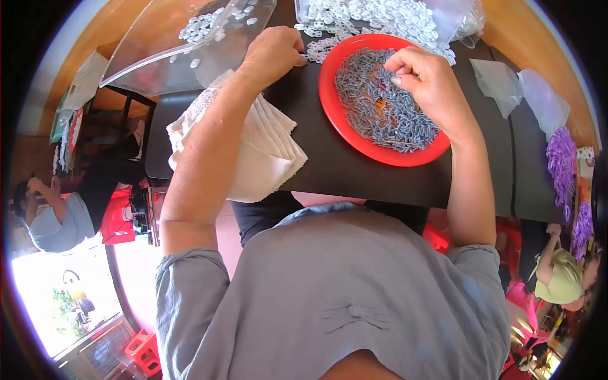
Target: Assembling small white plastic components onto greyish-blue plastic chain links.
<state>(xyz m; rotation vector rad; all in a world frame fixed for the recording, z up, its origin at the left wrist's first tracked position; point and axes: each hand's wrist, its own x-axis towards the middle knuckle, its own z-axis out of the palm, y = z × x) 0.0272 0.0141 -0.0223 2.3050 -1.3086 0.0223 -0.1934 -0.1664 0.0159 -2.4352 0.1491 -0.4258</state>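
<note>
My right hand is over a round red plate, thumb and fingertips drawn together in a pinch. Many small, slim grey pieces cover the plate; whether one is between my fingertips is too small to make out. To the left, my left hand rests low at the tabletop with its fingers curled. Its fingertips are beside a spread of small white oval plastic pieces with holes, and what they grip is hidden. A folded white cloth lies under my left forearm.
A clear plastic bin holding some white pieces stands at the far left. More white pieces are heaped at the back. Clear plastic bags and purple strands lie to the right of the dark table. Other people sit at both sides.
</note>
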